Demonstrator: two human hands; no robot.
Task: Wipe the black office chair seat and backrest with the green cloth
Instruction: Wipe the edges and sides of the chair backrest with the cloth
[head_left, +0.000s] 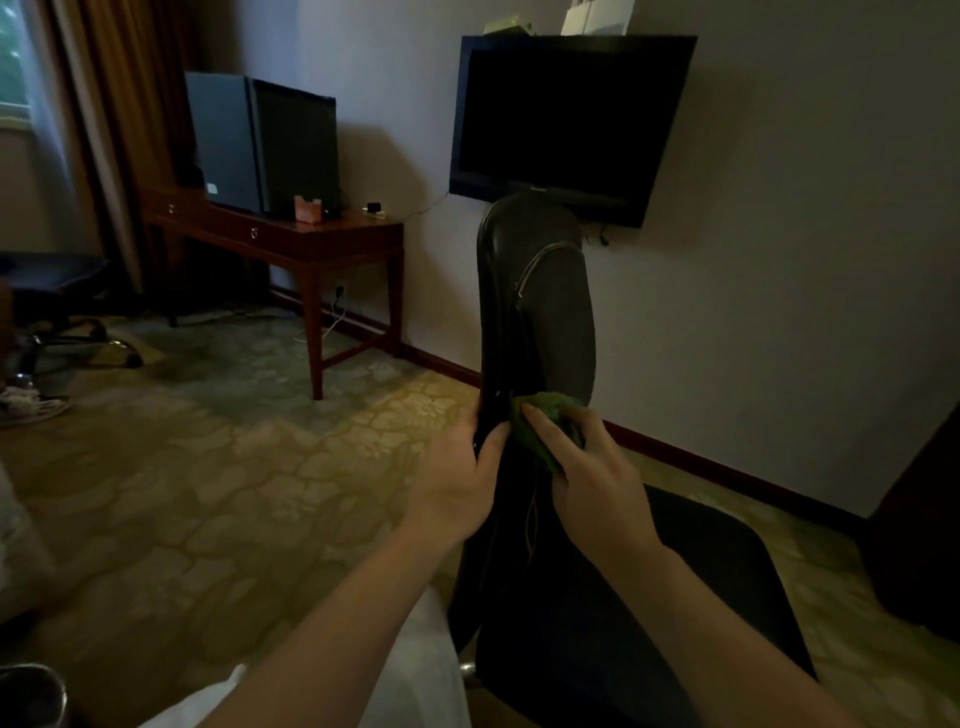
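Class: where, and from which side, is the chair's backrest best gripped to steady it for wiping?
Probably its lower left edge, from the left, where the left hand grips: the backrest is thin there, leaving its face free for the cloth.

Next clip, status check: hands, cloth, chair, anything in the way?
Left hand grips backrest edge. Right hand holds green cloth against lower backrest. Seat has nothing on it, no obstruction.

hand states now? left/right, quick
Left hand: closed, gripping the backrest edge.
Right hand: closed, holding the green cloth against the backrest.
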